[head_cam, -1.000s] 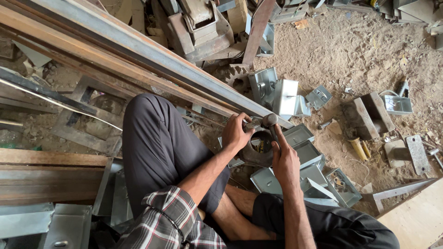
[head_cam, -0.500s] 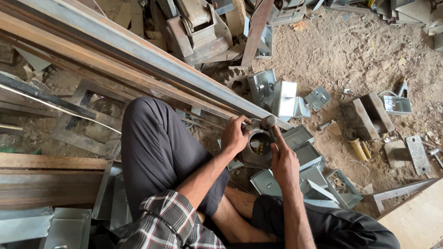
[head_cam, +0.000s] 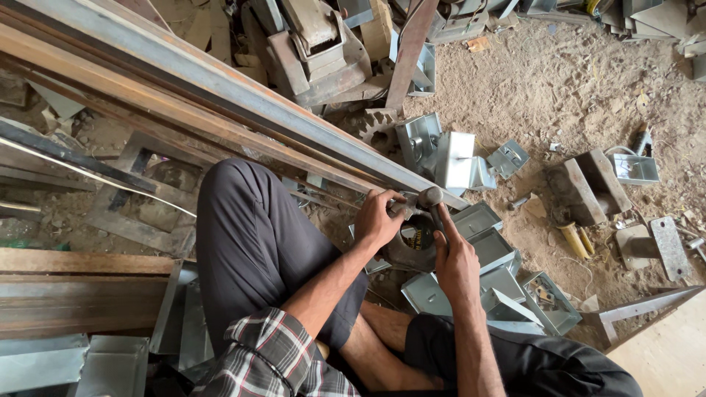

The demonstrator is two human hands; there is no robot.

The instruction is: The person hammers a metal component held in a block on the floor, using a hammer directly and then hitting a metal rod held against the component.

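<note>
Long steel beam [head_cam: 220,88] diagonal across sandy ground; galvanized metal boxes [head_cam: 507,283] scattered; wooden block [head_cam: 588,184] right.

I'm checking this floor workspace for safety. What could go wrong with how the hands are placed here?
Both the left hand and right hand grip a grinder-like tool close to its disc, so fingers could get cut. Sharp-edged sheet-metal boxes lie right beside the bare legs.
</note>
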